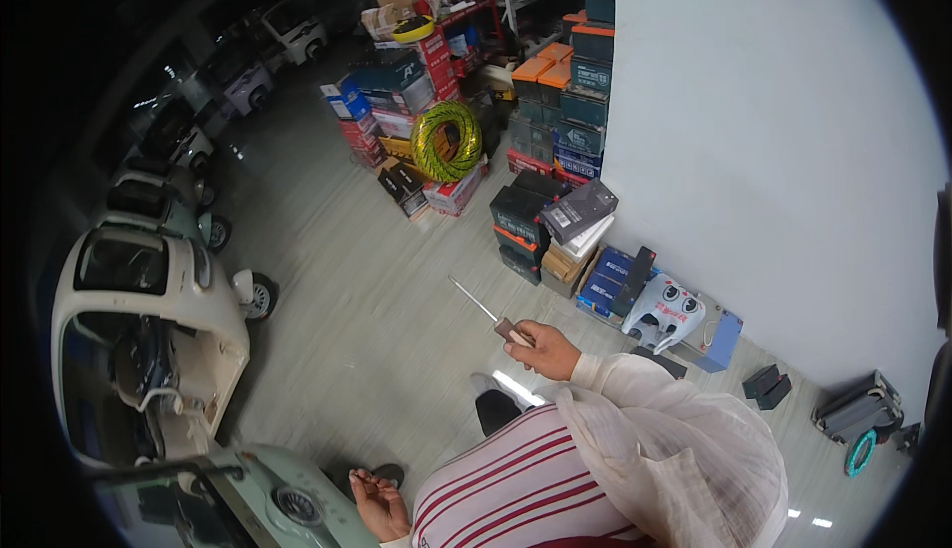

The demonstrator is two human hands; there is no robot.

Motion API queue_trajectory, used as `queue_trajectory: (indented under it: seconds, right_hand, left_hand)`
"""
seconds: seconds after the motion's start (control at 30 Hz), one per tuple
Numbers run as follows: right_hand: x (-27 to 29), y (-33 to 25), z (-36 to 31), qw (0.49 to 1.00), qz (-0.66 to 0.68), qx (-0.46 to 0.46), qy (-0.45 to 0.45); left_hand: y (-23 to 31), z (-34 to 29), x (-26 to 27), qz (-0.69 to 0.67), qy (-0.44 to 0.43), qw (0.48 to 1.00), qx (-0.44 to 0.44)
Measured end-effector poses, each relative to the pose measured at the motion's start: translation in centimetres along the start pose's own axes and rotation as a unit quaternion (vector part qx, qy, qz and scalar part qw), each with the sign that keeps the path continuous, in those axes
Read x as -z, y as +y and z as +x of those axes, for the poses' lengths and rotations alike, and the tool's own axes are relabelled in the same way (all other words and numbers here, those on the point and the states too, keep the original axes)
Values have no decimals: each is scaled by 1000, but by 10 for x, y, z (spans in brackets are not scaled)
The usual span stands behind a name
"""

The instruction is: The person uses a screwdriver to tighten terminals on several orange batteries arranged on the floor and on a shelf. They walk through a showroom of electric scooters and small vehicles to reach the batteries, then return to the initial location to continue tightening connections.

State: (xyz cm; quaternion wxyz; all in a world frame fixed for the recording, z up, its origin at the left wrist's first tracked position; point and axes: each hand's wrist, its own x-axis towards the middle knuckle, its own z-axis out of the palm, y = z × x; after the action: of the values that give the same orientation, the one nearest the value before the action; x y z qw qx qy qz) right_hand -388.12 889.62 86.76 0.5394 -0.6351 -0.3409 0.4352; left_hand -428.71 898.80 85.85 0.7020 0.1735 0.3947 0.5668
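My right hand (548, 352) is closed round the brown handle of a screwdriver (509, 331). Its thin metal shaft points away from me to the upper left, above the floor. Lower down, my left hand (382, 508) is held palm up beside the pale green vehicle (288, 474), its fingers curled in. Whatever lies in those fingers, if anything, is too small to make out. A dark shoe (389, 473) shows behind this hand.
Small three-wheeled vehicles, one cream (149, 300), line the left. Stacked cartons (436, 62) with a yellow wrapped tyre (446, 141) stand ahead. Batteries (585, 92), boxes (580, 213) and a white bag (666, 312) run along the white wall (773, 131). A grey case (861, 409) stands at right.
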Motion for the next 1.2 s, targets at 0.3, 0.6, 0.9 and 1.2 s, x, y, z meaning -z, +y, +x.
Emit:
queue_trajectory:
  seconds: [0.3,0.6,0.9,1.2]
  right_hand:
    - [40,-19,165,978,-15,-136,161]
    - [97,-5,298,915,114,-148,358]
    - [175,-18,516,894,50,-61,440]
    - [249,-54,642,818,39,14,573]
  left_hand:
    - [1,269,-204,10,-115,993,23]
    - [-70,472,-435,50,-320,938,127]
    - [-109,619,-565,99,-268,947,149]
    - [-182,785,-671,138,-310,901,269]
